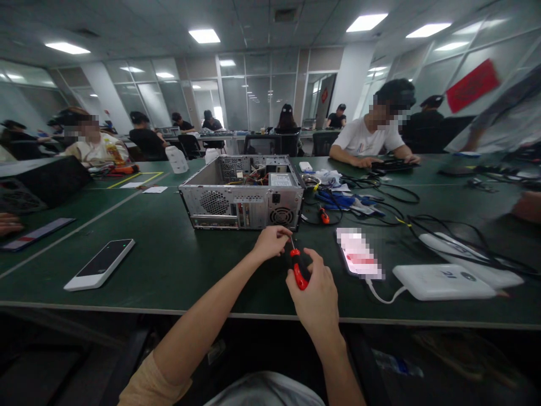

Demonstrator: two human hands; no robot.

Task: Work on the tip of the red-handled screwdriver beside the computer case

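My right hand (316, 287) is wrapped round the red-and-black handle of a screwdriver (298, 269) just above the green table (177, 265). My left hand (270, 241) is pinched at the screwdriver's metal tip, its fingers closed on the shaft or on something too small to name. Both hands are just in front of an open silver computer case (243, 198), whose rear panel with fan grilles faces me. Cables and boards show inside the case.
A white phone (100, 263) lies at the left, a white power bank (442, 281) with a cable at the right, next to a pink-cased phone (359, 254). Black cables (422, 220) and small tools spread right of the case. Other people sit around the tables.
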